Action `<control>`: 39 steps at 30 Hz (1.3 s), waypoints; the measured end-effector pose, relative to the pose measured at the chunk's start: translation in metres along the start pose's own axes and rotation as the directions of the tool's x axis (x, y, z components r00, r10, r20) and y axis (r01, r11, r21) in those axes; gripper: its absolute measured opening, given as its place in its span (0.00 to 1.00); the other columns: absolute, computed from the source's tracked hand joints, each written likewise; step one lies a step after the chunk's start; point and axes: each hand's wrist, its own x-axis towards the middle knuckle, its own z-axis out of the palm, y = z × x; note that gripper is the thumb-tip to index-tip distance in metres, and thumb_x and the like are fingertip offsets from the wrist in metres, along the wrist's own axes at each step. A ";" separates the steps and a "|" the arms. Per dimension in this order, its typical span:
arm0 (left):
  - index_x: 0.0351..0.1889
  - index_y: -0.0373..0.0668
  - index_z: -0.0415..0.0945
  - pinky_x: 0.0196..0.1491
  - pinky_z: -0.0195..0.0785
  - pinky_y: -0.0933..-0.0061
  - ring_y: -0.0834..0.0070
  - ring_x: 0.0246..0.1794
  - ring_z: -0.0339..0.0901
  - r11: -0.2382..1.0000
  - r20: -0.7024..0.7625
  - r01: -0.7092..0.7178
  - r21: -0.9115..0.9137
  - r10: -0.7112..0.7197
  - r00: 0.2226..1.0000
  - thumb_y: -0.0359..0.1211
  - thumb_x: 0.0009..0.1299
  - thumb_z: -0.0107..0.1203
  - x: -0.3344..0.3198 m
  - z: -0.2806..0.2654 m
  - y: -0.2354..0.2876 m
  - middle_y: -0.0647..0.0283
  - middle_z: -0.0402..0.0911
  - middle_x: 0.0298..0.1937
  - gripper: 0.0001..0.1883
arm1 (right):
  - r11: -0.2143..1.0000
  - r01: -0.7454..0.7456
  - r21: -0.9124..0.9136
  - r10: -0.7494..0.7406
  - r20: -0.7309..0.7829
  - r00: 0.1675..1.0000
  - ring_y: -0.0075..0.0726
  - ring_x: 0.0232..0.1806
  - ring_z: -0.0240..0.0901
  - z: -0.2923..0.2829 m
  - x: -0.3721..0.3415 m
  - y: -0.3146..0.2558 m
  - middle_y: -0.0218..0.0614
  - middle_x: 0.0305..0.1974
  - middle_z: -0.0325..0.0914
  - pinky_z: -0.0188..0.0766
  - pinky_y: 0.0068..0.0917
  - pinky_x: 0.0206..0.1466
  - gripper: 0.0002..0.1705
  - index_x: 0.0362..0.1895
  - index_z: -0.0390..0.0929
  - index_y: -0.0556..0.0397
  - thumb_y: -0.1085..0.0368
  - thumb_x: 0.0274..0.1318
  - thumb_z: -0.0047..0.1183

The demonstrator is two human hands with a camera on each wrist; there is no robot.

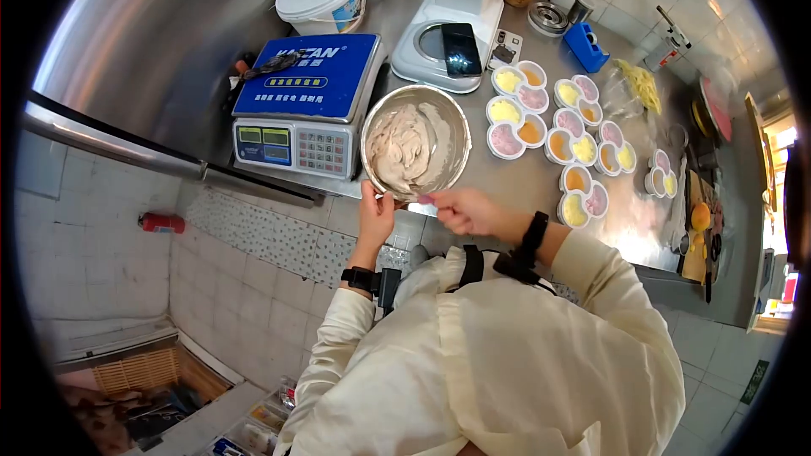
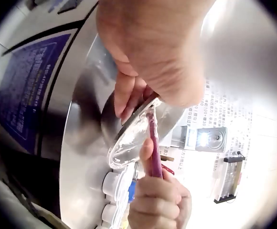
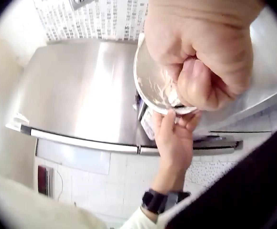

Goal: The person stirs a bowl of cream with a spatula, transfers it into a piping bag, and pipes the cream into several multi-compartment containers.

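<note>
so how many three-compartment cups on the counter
7 three-compartment cups: in the head view, two at left, four in the middle, one farther right; some may be stacked underneath.

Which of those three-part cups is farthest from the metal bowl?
The rightmost three-part cup in the head view, nearest the wooden board; all others sit further left, closer to the metal bowl.

The bowl [image 1: 464, 143] and counter [image 1: 505, 194] are glossy metal, the utensil handle [image 2: 154, 150] smooth plastic, the sleeves [image 1: 601, 277] matt cloth
</note>
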 end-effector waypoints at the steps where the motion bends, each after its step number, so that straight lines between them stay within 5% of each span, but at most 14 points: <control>1: 0.43 0.38 0.55 0.40 0.74 0.73 0.78 0.40 0.70 0.999 0.026 0.012 -0.036 -0.011 1.000 0.24 0.66 0.39 0.000 0.002 0.006 0.62 0.64 0.42 0.09 | 0.988 0.021 0.151 -0.028 0.048 0.998 0.17 0.12 0.53 0.001 0.004 -0.004 0.24 0.19 0.63 0.50 0.16 0.13 0.21 0.51 0.70 0.46 0.68 0.50 0.39; 2: 0.44 0.38 0.55 0.40 0.74 0.73 0.78 0.40 0.69 0.997 0.048 0.022 -0.072 -0.018 0.999 0.24 0.66 0.39 0.001 0.002 0.011 0.62 0.63 0.43 0.09 | 0.955 0.033 0.296 -0.063 0.094 0.994 0.16 0.12 0.51 0.003 0.006 -0.008 0.22 0.19 0.62 0.48 0.15 0.12 0.21 0.51 0.71 0.45 0.68 0.51 0.39; 3: 0.44 0.38 0.55 0.40 0.74 0.73 0.78 0.40 0.69 0.998 0.042 0.017 -0.068 -0.015 0.999 0.24 0.66 0.39 0.002 0.002 0.013 0.62 0.63 0.43 0.09 | 0.956 0.226 -0.189 -0.260 -0.182 0.948 0.22 0.12 0.58 0.006 0.002 -0.016 0.26 0.18 0.63 0.54 0.19 0.12 0.20 0.48 0.72 0.46 0.69 0.48 0.42; 4: 0.44 0.38 0.55 0.40 0.74 0.73 0.78 0.40 0.70 0.999 0.025 0.034 -0.042 -0.033 0.999 0.24 0.67 0.39 0.003 0.002 0.013 0.62 0.64 0.42 0.09 | 0.955 0.228 -0.192 -0.262 -0.174 0.949 0.22 0.12 0.58 0.006 -0.003 -0.023 0.26 0.18 0.63 0.54 0.19 0.12 0.20 0.48 0.72 0.46 0.69 0.48 0.42; 5: 0.43 0.38 0.55 0.39 0.74 0.74 0.78 0.40 0.70 0.998 0.009 0.055 -0.018 -0.055 0.998 0.25 0.67 0.39 0.002 0.001 0.014 0.62 0.64 0.42 0.09 | 0.579 0.262 -0.772 -0.665 -0.261 0.700 0.28 0.13 0.62 0.003 -0.010 -0.026 0.29 0.18 0.65 0.57 0.23 0.13 0.20 0.47 0.73 0.46 0.69 0.46 0.44; 6: 0.43 0.38 0.55 0.39 0.74 0.74 0.78 0.40 0.70 0.998 0.006 0.059 -0.017 -0.058 0.998 0.25 0.67 0.39 0.002 -0.001 0.011 0.62 0.64 0.42 0.09 | 0.004 -0.042 -0.999 -0.927 -0.019 0.376 0.33 0.14 0.65 0.001 -0.014 -0.027 0.33 0.17 0.66 0.59 0.26 0.14 0.20 0.45 0.74 0.46 0.70 0.43 0.46; 13: 0.40 0.37 0.55 0.37 0.75 0.73 0.76 0.36 0.72 0.994 0.012 0.111 -0.022 -0.111 0.994 0.23 0.66 0.38 0.014 -0.017 0.020 0.63 0.64 0.36 0.07 | -0.212 0.082 -0.974 -0.686 0.208 0.697 0.36 0.28 0.72 -0.010 -0.026 -0.030 0.31 0.25 0.65 0.69 0.31 0.24 0.17 0.41 0.75 0.40 0.69 0.43 0.46; 17: 0.38 0.36 0.57 0.34 0.72 0.79 0.83 0.33 0.68 0.985 0.090 0.084 0.153 -0.099 0.991 0.22 0.65 0.39 0.023 -0.022 0.025 0.65 0.63 0.35 0.05 | -0.246 0.041 -0.968 -0.855 0.237 0.461 0.36 0.28 0.72 -0.012 -0.012 -0.077 0.31 0.26 0.67 0.70 0.32 0.26 0.11 0.34 0.78 0.42 0.66 0.43 0.49; 19: 0.37 0.36 0.57 0.33 0.70 0.80 0.84 0.32 0.67 0.977 0.136 0.050 0.208 -0.080 0.987 0.23 0.64 0.40 0.029 -0.024 0.026 0.65 0.64 0.34 0.05 | -0.520 0.212 -0.827 -0.716 0.557 0.421 0.34 0.26 0.71 -0.009 0.009 -0.084 0.30 0.27 0.67 0.67 0.32 0.24 0.10 0.34 0.77 0.41 0.64 0.45 0.47; 22: 0.37 0.36 0.58 0.32 0.67 0.82 0.85 0.31 0.65 0.975 0.166 0.035 0.218 -0.072 0.983 0.23 0.64 0.42 0.037 -0.028 0.028 0.66 0.64 0.33 0.05 | -0.619 0.199 -0.760 -0.514 0.584 0.628 0.34 0.26 0.71 -0.002 0.009 -0.090 0.31 0.27 0.67 0.67 0.31 0.24 0.09 0.32 0.77 0.43 0.63 0.43 0.48; 26: 0.37 0.37 0.58 0.33 0.66 0.82 0.84 0.31 0.65 0.975 0.162 0.110 0.192 -0.142 0.976 0.23 0.63 0.42 0.040 -0.031 0.031 0.66 0.64 0.32 0.06 | -0.451 0.154 -0.879 -0.748 0.467 0.472 0.37 0.28 0.72 -0.014 -0.001 -0.114 0.32 0.26 0.69 0.69 0.32 0.26 0.08 0.29 0.77 0.46 0.66 0.39 0.50; 30: 0.38 0.37 0.58 0.33 0.66 0.82 0.83 0.31 0.66 0.929 0.186 0.055 0.366 -0.131 0.974 0.23 0.64 0.42 0.046 -0.040 0.024 0.67 0.63 0.33 0.06 | -0.485 0.171 -0.858 -0.530 0.444 0.722 0.39 0.30 0.72 -0.015 0.014 -0.087 0.32 0.27 0.70 0.68 0.34 0.28 0.12 0.33 0.77 0.44 0.67 0.37 0.50; 34: 0.39 0.37 0.58 0.32 0.65 0.82 0.82 0.32 0.66 0.982 0.147 0.112 0.154 -0.135 0.980 0.23 0.64 0.41 0.032 -0.030 0.030 0.66 0.62 0.34 0.06 | -0.189 0.091 -0.978 -0.837 0.209 0.506 0.39 0.29 0.73 -0.025 -0.017 -0.103 0.31 0.30 0.72 0.69 0.33 0.29 0.12 0.32 0.77 0.43 0.69 0.36 0.50; 39: 0.42 0.38 0.57 0.39 0.72 0.75 0.80 0.38 0.69 0.935 0.213 0.011 0.353 -0.092 0.973 0.26 0.67 0.39 0.036 -0.037 0.019 0.66 0.63 0.38 0.07 | -0.444 0.147 -0.884 -0.604 0.416 0.680 0.37 0.28 0.73 -0.018 0.008 -0.079 0.28 0.28 0.70 0.70 0.33 0.28 0.17 0.36 0.78 0.38 0.70 0.36 0.50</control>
